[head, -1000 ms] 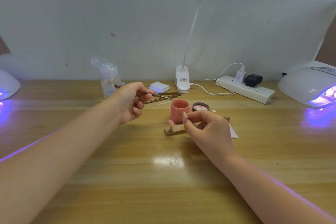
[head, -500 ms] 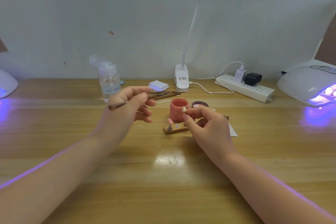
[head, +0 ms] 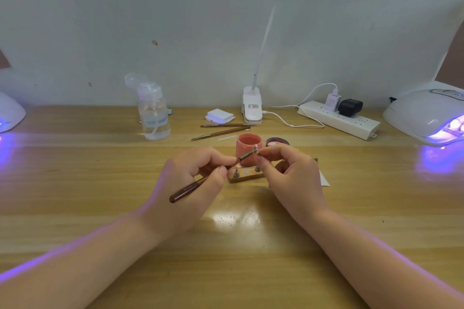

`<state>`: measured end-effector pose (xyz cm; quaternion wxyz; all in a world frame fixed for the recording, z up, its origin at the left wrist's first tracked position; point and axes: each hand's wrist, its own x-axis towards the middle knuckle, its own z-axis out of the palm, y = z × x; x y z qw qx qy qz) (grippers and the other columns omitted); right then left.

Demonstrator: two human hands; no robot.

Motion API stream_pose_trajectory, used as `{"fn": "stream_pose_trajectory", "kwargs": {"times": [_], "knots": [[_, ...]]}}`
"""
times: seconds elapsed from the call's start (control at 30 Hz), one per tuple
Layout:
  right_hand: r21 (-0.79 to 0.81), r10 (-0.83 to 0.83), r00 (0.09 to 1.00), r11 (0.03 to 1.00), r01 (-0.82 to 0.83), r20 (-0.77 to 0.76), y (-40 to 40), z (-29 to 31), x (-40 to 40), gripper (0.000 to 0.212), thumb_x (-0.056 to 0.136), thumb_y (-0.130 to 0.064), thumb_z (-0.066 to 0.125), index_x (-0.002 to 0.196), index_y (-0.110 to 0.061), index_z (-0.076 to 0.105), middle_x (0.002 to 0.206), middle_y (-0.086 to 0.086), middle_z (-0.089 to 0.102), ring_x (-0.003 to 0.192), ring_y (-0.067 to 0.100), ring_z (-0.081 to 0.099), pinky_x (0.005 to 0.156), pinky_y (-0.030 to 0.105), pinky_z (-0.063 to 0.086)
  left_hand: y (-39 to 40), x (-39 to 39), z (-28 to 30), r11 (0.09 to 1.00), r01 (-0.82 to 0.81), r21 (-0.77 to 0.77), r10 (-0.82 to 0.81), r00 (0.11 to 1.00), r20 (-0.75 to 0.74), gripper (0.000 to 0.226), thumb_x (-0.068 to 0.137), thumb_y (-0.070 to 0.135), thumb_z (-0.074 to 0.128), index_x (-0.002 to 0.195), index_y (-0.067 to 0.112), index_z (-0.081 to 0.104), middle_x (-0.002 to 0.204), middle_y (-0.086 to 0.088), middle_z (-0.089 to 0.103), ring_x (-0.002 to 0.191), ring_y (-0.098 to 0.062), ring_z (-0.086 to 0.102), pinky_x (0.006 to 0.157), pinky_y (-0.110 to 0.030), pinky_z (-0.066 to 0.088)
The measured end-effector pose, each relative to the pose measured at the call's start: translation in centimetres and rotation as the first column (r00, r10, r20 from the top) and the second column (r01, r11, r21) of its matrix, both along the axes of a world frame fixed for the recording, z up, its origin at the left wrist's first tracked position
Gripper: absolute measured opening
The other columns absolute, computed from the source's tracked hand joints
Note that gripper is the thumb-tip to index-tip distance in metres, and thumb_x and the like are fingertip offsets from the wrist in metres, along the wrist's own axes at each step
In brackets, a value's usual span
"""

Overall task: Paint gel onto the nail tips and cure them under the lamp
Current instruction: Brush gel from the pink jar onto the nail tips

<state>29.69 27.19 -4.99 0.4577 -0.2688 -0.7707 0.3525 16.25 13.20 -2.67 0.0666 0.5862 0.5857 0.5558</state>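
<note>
My left hand grips a brown-handled gel brush, and its bristle end touches a small nail tip. My right hand pinches that nail tip between thumb and forefinger, just in front of the open pink gel jar. Below the hands lies a small wooden nail-tip stand with metal pegs. A white curing lamp glows violet at the far right, and part of another curing lamp shows at the left edge.
Two spare brushes lie behind the jar, with its dark lid beside it. A clear pump bottle, white pads, a clip desk lamp and a power strip line the back of the wooden table.
My left hand took one brush from the back, turned it round and brought it down and right until its tip met the nail tip. My right hand stayed in place.
</note>
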Motion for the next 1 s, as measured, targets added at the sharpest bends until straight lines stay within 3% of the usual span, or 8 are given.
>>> {"fn": "stream_pose_trajectory", "kwargs": {"times": [0.2, 0.27, 0.37, 0.5, 0.63, 0.73, 0.9, 1.0], "knots": [[0.012, 0.004, 1.0, 1.0, -0.004, -0.009, 0.2, -0.1, 0.0, 0.007, 0.085, -0.016, 0.072, 0.089, -0.021, 0.073, 0.078, -0.016, 0.069, 0.053, 0.005, 0.05, 0.056, 0.016, 0.04, 0.0, 0.2, 0.0, 0.999, -0.025, 0.034, 0.023, 0.998, 0.053, 0.02, 0.084, 0.029, 0.054, 0.098, 0.03, 0.068, 0.086, 0.016, 0.071, 0.079, -0.007, 0.066, 0.07, -0.023, 0.053], [0.024, 0.001, 1.0, 1.0, 0.0, -0.01, 0.2, -0.2, 0.0, 0.009, 0.084, -0.015, 0.072, 0.089, -0.023, 0.073, 0.078, -0.017, 0.068, 0.052, 0.005, 0.05, 0.056, 0.016, 0.04, 0.1, 0.3, -0.1, 1.0, -0.017, 0.011, 0.017, 0.999, 0.05, 0.02, 0.085, 0.022, 0.056, 0.099, 0.029, 0.069, 0.087, 0.015, 0.072, 0.082, -0.008, 0.067, 0.071, -0.024, 0.054], [0.034, -0.011, 1.0, 0.999, 0.012, -0.019, 0.2, -0.1, 0.0, 0.016, 0.084, -0.013, 0.072, 0.086, -0.029, 0.07, 0.075, -0.019, 0.067, 0.051, 0.006, 0.049, 0.055, 0.017, 0.041, -0.1, 0.4, 0.0, 1.0, 0.016, 0.021, -0.016, 1.0, -0.006, 0.019, 0.081, 0.029, 0.053, 0.09, 0.028, 0.07, 0.082, 0.007, 0.071, 0.077, -0.013, 0.065, 0.069, -0.026, 0.053], [0.046, -0.017, 1.0, 0.999, 0.017, -0.001, 0.3, -0.2, 0.0, 0.011, 0.085, -0.015, 0.072, 0.089, -0.026, 0.071, 0.078, -0.017, 0.068, 0.053, 0.006, 0.05, 0.056, 0.015, 0.039, -0.2, 0.6, 0.0, 0.999, -0.016, 0.047, 0.013, 0.998, 0.062, 0.019, 0.082, 0.032, 0.052, 0.091, 0.032, 0.068, 0.08, 0.015, 0.07, 0.074, -0.006, 0.064, 0.067, -0.018, 0.05], [0.08, -0.037, 0.999, 0.996, 0.035, 0.018, 0.3, -0.3, 0.0, 0.01, 0.085, -0.015, 0.071, 0.091, -0.023, 0.072, 0.08, -0.018, 0.068, 0.053, 0.008, 0.05, 0.056, 0.017, 0.04, 0.0, 0.8, -0.1, 1.0, -0.026, 0.001, 0.026, 0.995, 0.095, 0.019, 0.085, 0.023, 0.056, 0.096, 0.03, 0.07, 0.082, 0.009, 0.072, 0.074, -0.012, 0.066, 0.065, -0.025, 0.052], [0.104, -0.055, 0.998, 0.993, 0.054, 0.013, 0.3, -0.3, 0.1, 0.011, 0.085, -0.016, 0.072, 0.09, -0.026, 0.071, 0.079, -0.019, 0.067, 0.053, 0.009, 0.049, 0.055, 0.021, 0.042, -0.3, 0.8, 0.0, 1.0, 0.011, -0.008, -0.011, 0.999, 0.053, 0.022, 0.079, 0.032, 0.052, 0.087, 0.024, 0.071, 0.079, 0.007, 0.071, 0.074, -0.011, 0.065, 0.065, -0.02, 0.051], [0.141, -0.062, 0.998, 0.988, 0.059, 0.015, 0.2, -0.3, 0.0, 0.01, 0.085, -0.016, 0.072, 0.09, -0.024, 0.072, 0.078, -0.021, 0.066, 0.053, 0.008, 0.049, 0.055, 0.014, 0.038, -0.1, 1.1, 0.2, 0.998, -0.043, 0.042, 0.038, 0.994, 0.105, 0.018, 0.086, 0.019, 0.054, 0.093, 0.029, 0.068, 0.081, 0.01, 0.071, 0.066, -0.014, 0.06, 0.059, -0.023, 0.048], [0.167, -0.066, 0.998, 0.984, 0.061, 0.023, 0.2, -0.3, 0.1, 0.011, 0.084, -0.013, 0.072, 0.09, -0.022, 0.073, 0.078, -0.024, 0.064, 0.056, 0.005, 0.052, 0.056, 0.011, 0.038, -0.1, 1.1, 0.3, 0.999, -0.034, 0.003, 0.034, 0.997, 0.072, 0.021, 0.085, 0.017, 0.054, 0.094, 0.027, 0.07, 0.082, 0.011, 0.072, 0.068, -0.009, 0.062, 0.059, -0.014, 0.046]]}}
